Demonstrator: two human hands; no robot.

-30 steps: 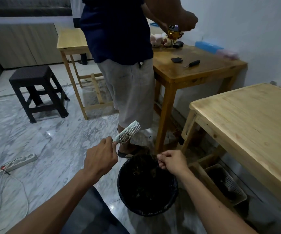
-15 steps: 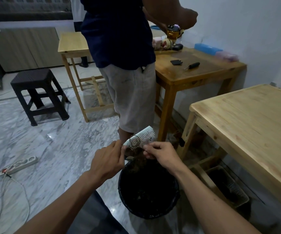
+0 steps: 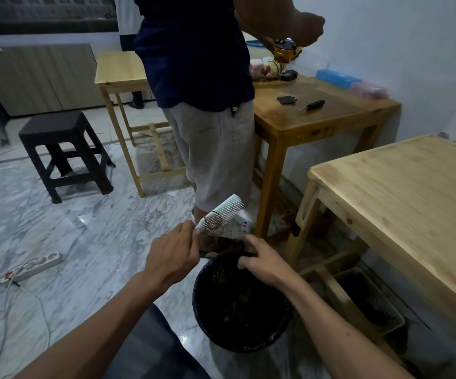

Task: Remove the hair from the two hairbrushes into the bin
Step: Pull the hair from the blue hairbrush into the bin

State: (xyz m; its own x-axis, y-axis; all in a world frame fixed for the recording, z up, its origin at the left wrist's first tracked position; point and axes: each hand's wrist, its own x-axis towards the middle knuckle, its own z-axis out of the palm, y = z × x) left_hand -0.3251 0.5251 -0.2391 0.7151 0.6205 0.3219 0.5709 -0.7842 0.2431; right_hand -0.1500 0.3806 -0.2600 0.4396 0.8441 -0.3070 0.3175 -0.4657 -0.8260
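Left hand: the left hand (image 3: 170, 258) is closed around the handle of a white plastic hairbrush (image 3: 222, 213), which points up and away with the bristles facing the other hand, presumably so loosened strands fall toward the bin.
Hairbrush: held just above and behind the far rim of the round black plastic bin (image 3: 241, 305); a loose tangle of dark hair (image 3: 213, 224) clings to the bristles near the handle end, while the outer end looks clean.
Right hand: the right hand (image 3: 262, 262) sits over the bin's far edge with fingers curled down; it appears to pinch a dark clump, though whether this is pulled hair or the bin liner cannot be told.
Bin: stands on the grey marble floor (image 3: 70, 242) directly under both hands and already holds strands of hair.
Second hairbrush: not identifiable in this view.
Stage: judged mid-task, since hair remains on the brush.
Bystander: a person in grey shorts (image 3: 215, 154) stands just beyond the bin.
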